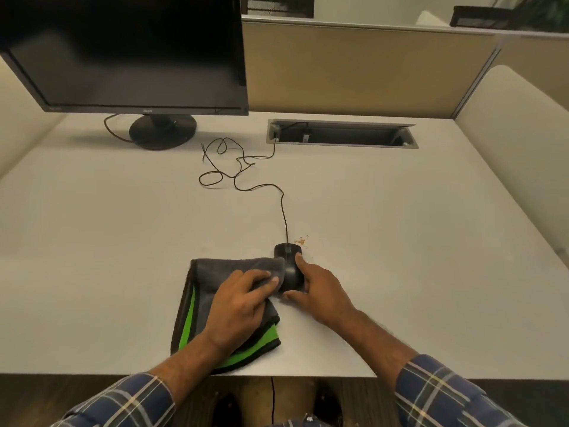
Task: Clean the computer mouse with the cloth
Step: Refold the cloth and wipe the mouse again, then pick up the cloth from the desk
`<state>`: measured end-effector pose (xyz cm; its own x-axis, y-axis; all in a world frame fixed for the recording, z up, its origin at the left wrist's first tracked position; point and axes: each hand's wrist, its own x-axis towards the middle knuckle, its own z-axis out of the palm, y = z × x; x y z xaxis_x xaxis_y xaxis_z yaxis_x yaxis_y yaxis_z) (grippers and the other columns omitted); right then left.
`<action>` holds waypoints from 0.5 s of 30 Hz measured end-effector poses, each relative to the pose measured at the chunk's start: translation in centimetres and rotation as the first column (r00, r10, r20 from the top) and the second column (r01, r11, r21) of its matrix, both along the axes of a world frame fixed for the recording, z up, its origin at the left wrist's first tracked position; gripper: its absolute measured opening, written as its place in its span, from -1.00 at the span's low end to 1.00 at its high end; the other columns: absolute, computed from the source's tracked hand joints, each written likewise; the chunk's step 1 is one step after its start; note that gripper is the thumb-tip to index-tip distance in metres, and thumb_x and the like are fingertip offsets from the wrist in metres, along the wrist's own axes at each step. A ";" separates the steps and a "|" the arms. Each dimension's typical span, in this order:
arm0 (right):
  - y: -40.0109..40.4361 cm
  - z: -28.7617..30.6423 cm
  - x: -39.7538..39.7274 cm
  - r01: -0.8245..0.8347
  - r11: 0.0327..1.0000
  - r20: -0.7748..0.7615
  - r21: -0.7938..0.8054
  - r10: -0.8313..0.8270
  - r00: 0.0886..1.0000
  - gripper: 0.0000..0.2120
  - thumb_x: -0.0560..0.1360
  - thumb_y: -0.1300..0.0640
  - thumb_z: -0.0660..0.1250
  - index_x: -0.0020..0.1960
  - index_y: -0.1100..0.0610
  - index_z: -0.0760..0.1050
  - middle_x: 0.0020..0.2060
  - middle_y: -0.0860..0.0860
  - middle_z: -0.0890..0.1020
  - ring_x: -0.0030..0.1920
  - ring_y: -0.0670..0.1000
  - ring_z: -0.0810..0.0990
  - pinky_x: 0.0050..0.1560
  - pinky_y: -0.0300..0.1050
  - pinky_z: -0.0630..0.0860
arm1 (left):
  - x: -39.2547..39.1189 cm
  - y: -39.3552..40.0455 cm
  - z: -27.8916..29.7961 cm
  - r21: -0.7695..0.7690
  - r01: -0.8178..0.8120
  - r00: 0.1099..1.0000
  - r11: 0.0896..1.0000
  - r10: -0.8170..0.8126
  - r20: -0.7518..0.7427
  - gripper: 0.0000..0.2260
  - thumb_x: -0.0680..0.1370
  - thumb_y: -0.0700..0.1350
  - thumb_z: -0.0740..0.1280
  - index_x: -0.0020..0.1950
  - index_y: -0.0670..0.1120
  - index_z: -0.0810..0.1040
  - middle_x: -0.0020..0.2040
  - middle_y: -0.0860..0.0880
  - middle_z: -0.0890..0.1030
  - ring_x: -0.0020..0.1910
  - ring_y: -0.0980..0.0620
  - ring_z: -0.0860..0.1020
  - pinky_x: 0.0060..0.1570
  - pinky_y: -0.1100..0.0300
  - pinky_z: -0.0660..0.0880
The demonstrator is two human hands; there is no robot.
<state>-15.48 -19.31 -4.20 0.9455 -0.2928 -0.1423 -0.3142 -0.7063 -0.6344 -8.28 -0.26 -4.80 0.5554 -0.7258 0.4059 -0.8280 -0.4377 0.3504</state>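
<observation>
A black wired computer mouse lies on the white desk near its front edge. My right hand grips the mouse from the right, with the forefinger on its top and the thumb at its near end. A grey cloth with green and black stripes lies folded just left of the mouse. My left hand rests on the cloth and pinches its right corner against the mouse's left side. The mouse's near left part is hidden by cloth and fingers.
The mouse's cable runs in loose loops to a cable hatch at the back. A black monitor on a round stand is at the back left. Small brown crumbs lie beside the mouse. Beige partitions enclose the desk.
</observation>
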 end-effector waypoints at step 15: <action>0.0 -0.2 -0.5 -0.010 0.992 -0.083 -0.125 0.000 0.997 -0.12 0.40 -0.31 0.35 0.56 -0.11 0.00 0.26 -0.01 0.49 0.14 -0.01 0.46 0.13 -0.15 0.43 | 1.7 0.9 1.9 -0.049 -0.138 0.989 0.989 0.136 -0.050 -0.69 0.35 -0.29 0.44 0.06 -0.07 0.70 0.04 -0.03 0.64 0.01 -0.05 0.59 -0.05 0.14 0.55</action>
